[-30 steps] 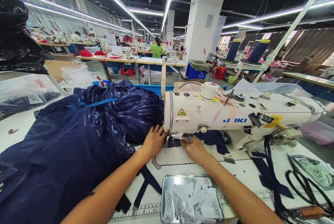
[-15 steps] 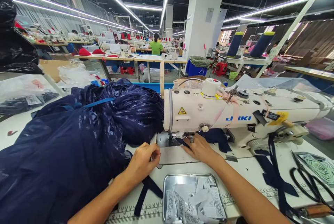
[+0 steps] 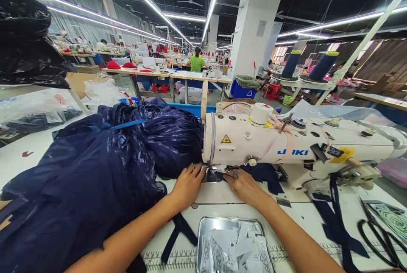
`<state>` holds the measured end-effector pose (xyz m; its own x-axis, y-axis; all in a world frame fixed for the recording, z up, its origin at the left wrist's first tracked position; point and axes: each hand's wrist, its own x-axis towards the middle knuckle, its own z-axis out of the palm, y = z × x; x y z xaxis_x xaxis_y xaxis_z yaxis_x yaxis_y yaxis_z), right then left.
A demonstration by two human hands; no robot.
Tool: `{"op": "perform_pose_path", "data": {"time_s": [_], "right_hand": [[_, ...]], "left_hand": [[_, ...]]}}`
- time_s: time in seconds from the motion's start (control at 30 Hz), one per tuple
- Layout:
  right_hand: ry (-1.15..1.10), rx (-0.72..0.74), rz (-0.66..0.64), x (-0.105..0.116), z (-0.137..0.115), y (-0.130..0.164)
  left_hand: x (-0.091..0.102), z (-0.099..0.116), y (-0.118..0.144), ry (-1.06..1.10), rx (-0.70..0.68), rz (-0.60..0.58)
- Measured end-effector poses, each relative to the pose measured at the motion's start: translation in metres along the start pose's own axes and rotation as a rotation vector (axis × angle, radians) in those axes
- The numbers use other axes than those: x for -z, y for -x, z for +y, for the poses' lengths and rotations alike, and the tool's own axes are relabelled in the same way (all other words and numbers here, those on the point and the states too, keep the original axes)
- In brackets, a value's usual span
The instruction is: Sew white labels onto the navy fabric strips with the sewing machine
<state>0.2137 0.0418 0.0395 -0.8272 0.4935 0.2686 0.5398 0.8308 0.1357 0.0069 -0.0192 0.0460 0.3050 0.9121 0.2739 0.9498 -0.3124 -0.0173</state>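
My left hand (image 3: 188, 185) lies at the left of the needle area of a white sewing machine (image 3: 248, 141), fingers stretched forward and tips beside the presser foot (image 3: 210, 174). What lies under those tips is hidden. To the right of the foot, my right hand (image 3: 245, 186) has its thumb and fingers closed on a small navy fabric piece (image 3: 219, 175), which reaches toward the foot. More navy fabric (image 3: 265, 176) lies behind that hand. A large heap of navy garment cloth (image 3: 95, 171) is left of my left hand.
A metal tin (image 3: 233, 245) of printed labels stands at the front. Navy strips (image 3: 179, 237) lie beside it, over a printed ruler (image 3: 173, 260). Black scissors (image 3: 378, 235) and more navy strips (image 3: 340, 226) are at right. Thread cones (image 3: 321, 67) stand behind; a person (image 3: 196, 60) sits farther off.
My left hand has moved right and forward to the presser foot, its fingers going from a curled pinch to stretched out. My right hand stays by the foot. The view has shifted slightly.
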Motion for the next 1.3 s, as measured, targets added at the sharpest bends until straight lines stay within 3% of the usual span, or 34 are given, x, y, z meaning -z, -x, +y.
{"op": "perform_pose_path", "data": {"time_s": [0.13,0.3,0.73,1.3], "right_hand": [[0.042,0.027,0.060,-0.004,-0.005,-0.003],[0.005,0.108,0.011,-0.001,-0.018,-0.005],[0.065,0.053,-0.104,0.005,-0.034,-0.009],[0.169,-0.025,-0.023,-0.011,-0.050,-0.017]], "left_hand": [[-0.004,-0.001,-0.016,-0.040,-0.001,-0.044],[-0.001,-0.005,-0.019,-0.049,-0.038,-0.038],[-0.006,-0.009,-0.021,-0.022,-0.063,-0.044],[-0.013,-0.016,-0.032,0.010,-0.077,-0.018]]}}
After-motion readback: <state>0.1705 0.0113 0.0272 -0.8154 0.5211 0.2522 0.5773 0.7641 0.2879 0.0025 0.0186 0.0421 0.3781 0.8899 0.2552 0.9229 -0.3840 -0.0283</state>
